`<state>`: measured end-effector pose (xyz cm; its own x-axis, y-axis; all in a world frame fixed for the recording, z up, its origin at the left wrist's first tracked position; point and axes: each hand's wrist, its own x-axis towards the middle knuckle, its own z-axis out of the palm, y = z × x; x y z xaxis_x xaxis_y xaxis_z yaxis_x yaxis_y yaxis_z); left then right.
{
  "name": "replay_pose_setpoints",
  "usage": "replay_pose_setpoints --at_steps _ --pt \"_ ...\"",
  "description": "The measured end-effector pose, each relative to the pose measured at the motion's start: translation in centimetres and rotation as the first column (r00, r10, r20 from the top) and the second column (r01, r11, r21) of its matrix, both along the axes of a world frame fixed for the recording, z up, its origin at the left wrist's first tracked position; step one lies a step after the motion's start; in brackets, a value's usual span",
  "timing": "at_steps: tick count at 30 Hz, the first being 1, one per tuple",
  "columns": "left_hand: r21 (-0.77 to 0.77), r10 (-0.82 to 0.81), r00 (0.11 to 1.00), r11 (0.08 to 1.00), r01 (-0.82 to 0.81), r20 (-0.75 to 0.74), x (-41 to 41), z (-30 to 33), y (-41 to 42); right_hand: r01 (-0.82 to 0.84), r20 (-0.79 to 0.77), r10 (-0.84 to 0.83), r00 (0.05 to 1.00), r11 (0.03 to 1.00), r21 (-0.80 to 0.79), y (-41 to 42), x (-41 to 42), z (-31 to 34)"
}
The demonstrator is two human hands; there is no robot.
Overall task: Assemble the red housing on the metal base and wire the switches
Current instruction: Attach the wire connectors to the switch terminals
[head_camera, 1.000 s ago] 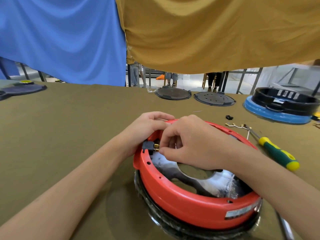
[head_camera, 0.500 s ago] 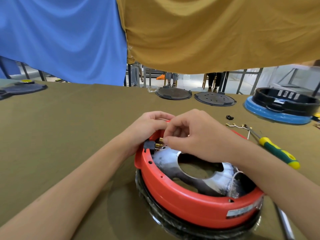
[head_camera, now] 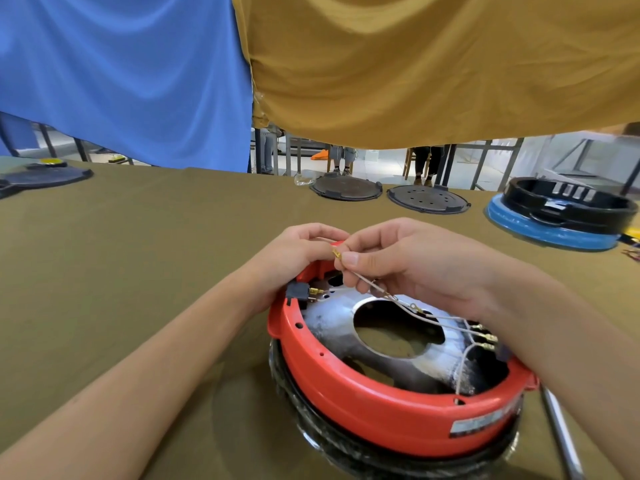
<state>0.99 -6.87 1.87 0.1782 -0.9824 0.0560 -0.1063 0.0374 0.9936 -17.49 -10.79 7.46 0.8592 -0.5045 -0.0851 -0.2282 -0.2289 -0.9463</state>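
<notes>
The red ring-shaped housing (head_camera: 367, 407) sits over a metal base plate (head_camera: 446, 358) with a large centre hole, on a black ring. A black switch (head_camera: 298, 291) with brass tabs sits in the housing's far left wall. My right hand (head_camera: 412, 265) pinches a thin white wire (head_camera: 398, 301) with a brass terminal (head_camera: 336, 253) at its tip, lifted above the housing's far rim. My left hand (head_camera: 294, 251) rests on the far rim and touches the same terminal with its fingertips. More brass terminals (head_camera: 486, 337) lie at the housing's right inner side.
Olive cloth covers the table (head_camera: 138, 271). Two dark round lids (head_camera: 346, 188) (head_camera: 427, 199) lie at the far edge, a black housing on a blue base (head_camera: 561, 220) far right, another dark lid (head_camera: 41, 176) far left. A metal rod (head_camera: 557, 434) lies right of the housing. Blue and ochre cloths hang behind.
My right hand has lifted away from the switch, drawing the wire and its brass terminal up above the rim. My left hand stays on the far rim. More of the base plate shows.
</notes>
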Motion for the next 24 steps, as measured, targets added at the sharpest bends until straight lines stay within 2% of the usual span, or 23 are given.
replay_pose_setpoints --at_steps 6,11,20,24 --pt "-0.008 0.009 1.0 1.0 -0.008 0.028 -0.3 0.1 0.0 0.063 0.002 -0.063 0.998 0.992 -0.11 0.3 0.2 -0.2" --pt "0.102 -0.129 0.99 0.987 0.122 0.064 0.3 0.7 0.7 0.081 -0.001 -0.082 0.997 0.982 -0.173 0.0 -0.4 0.3" --pt "-0.042 0.039 0.993 0.999 -0.034 0.111 0.4 0.6 0.5 0.063 -0.057 -0.083 0.995 0.956 -0.288 -0.5 -1.0 0.8" --pt "0.002 0.022 0.997 1.0 -0.022 0.071 0.5 0.9 0.5 0.079 -0.049 -0.102 0.994 0.937 -0.34 -0.3 -0.8 0.4"
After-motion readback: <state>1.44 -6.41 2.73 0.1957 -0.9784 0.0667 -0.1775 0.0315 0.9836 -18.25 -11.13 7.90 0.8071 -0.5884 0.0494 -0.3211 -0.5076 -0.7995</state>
